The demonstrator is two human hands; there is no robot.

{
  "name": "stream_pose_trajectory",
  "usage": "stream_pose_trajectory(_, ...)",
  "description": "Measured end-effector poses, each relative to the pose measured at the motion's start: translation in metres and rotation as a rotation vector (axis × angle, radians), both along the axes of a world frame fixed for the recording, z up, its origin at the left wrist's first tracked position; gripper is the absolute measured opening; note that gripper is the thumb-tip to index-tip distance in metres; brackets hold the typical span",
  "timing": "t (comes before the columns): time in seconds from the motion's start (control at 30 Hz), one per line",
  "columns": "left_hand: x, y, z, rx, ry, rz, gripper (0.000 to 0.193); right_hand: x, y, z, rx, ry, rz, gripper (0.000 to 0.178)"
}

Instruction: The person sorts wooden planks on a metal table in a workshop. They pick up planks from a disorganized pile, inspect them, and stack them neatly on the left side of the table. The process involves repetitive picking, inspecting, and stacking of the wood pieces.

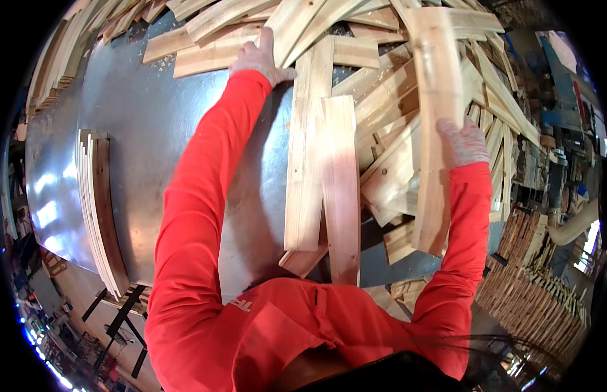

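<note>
My right hand (465,141) is closed on the edge of a long, pale wooden board (437,85), raised over the pile and slightly smeared by motion. At the far side, my left hand (259,60) has its fingers spread at the ends of several loose boards, next to a slanting board (291,29); whether it presses on them I cannot tell. Between my arms, a long board (305,157) runs toward me, and a shorter board (341,189) lies partly over its right edge. Both sleeves are red.
A jumbled heap of boards (391,91) covers the far and right part of the metal table (146,98). On the left stands a neat stack of thin boards (97,209). More strips line the far left edge (61,59). Stacked wood (532,281) stands beyond the table at right.
</note>
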State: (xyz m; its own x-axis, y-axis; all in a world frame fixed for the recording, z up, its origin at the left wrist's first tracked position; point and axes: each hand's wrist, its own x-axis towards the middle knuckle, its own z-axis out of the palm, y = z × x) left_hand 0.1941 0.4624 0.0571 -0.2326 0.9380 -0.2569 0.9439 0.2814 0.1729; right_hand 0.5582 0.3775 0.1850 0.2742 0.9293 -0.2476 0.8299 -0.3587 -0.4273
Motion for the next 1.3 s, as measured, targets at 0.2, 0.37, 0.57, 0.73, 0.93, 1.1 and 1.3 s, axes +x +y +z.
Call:
stream_pose_trajectory(0.2,-0.064,-0.056,0.0,0.093,-0.886,-0.166,0.092,-0.04,-0.031,-0.015,0.3,0.699,-0.045,0.042)
stream_pose_trajectory(0.37,-0.108,-0.24,0.0,-0.558,-2.366,0.305,0.08,-0.176,-0.042,-0.083,0.221,0.212,0.304,0.05)
stream_pose_trajectory(0.57,-0.128,-0.407,-0.021,-0.242,-1.664,0.404,0.079,-0.321,-0.128,-0.12,-0.257,0.142,0.402,0.05)
stream_pose_trajectory(0.73,-0.113,-0.445,0.0,-0.294,-0.344,0.125,0.11,-0.341,-0.199,-0.113,-0.367,0.159,0.646,0.052)
stream_pose_trajectory(0.93,-0.098,-0.462,-0.034,-0.019,-0.537,0.542,0.096,-0.221,-0.236,-0.099,0.418,-0.249,0.426,0.077)
stream_pose_trajectory(1.1,-0.139,-0.433,-0.03,0.056,-0.691,0.475,0.064,-0.148,-0.278,-0.084,-0.143,-0.329,0.111,0.093)
stream_pose_trajectory(1.3,-0.165,-0.405,-0.037,0.086,-0.642,0.493,0.063,-0.189,-0.266,-0.091,0.127,0.032,0.112,0.067)
